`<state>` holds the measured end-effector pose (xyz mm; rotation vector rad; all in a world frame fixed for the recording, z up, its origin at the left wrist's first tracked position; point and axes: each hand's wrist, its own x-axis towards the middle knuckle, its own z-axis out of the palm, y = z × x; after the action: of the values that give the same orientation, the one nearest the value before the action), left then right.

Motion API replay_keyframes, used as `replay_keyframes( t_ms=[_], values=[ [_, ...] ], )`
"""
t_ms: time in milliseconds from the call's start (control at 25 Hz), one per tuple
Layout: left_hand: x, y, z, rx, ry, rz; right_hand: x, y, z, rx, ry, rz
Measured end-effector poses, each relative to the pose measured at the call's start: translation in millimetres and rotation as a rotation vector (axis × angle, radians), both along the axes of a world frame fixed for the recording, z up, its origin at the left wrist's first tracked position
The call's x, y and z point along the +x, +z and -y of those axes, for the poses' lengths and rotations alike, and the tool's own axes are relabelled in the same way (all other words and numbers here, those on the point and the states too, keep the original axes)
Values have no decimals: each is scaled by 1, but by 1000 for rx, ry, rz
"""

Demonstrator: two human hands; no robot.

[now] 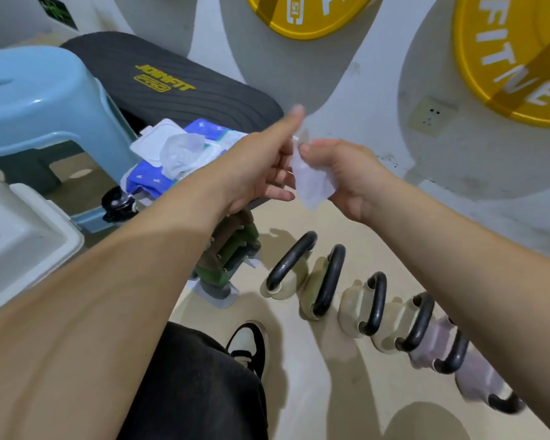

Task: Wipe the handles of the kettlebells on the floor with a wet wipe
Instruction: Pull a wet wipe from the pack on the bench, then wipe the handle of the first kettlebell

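Both hands hold one wet wipe (310, 181) mid-frame, left hand (261, 173) and right hand (340, 176) pinching it, probably to spread it, above the kettlebells (324, 281) lined up at lower right

Both hands (261, 173) (340, 176) hold a wet wipe (310, 182) above the kettlebells (375, 306)

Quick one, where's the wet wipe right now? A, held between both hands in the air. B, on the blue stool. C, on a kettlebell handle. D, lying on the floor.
A: the wipe is pinched between the left hand and right hand, above the kettlebells.
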<state>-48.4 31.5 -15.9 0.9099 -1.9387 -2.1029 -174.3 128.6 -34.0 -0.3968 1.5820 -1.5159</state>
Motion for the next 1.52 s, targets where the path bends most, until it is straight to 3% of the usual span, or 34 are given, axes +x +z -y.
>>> replay_keyframes(
  t_ms=[160,480,640,840,920,1000,1160,1240,1280,1360,1440,1520],
  values=[
    [-30,-14,-37,-72,-192,-30,-17,-11,-46,37,-194,-9],
    [-74,-34,-56,-13,107,90,-54,-49,-106,120,-313,28],
    [-80,-53,-48,-134,120,234,-60,-71,-89,326,-125,-79],
    [-81,-104,-27,-226,164,410,-82,-111,-58,598,346,-494],
    [-79,-132,-23,-264,194,431,-87,-142,-46,618,417,-660],
    [-82,-152,-15,-424,223,427,-89,-172,-38,607,438,-743],
    [-88,-172,2,-1076,173,363,-103,-202,-25,645,591,-774],
    [-85,-194,-10,-1263,79,319,-109,-207,-25,622,588,-755],
    [-81,-211,-22,-1265,-42,342,-108,-210,-27,613,591,-760],
    [-64,-242,-47,-1061,-320,435,-101,-216,-29,609,618,-768],
    [-47,-261,-56,-908,-365,468,-90,-216,-29,617,682,-776],
    [-34,-261,-57,-904,-319,386,-84,-209,-28,641,719,-791]
  ],
)
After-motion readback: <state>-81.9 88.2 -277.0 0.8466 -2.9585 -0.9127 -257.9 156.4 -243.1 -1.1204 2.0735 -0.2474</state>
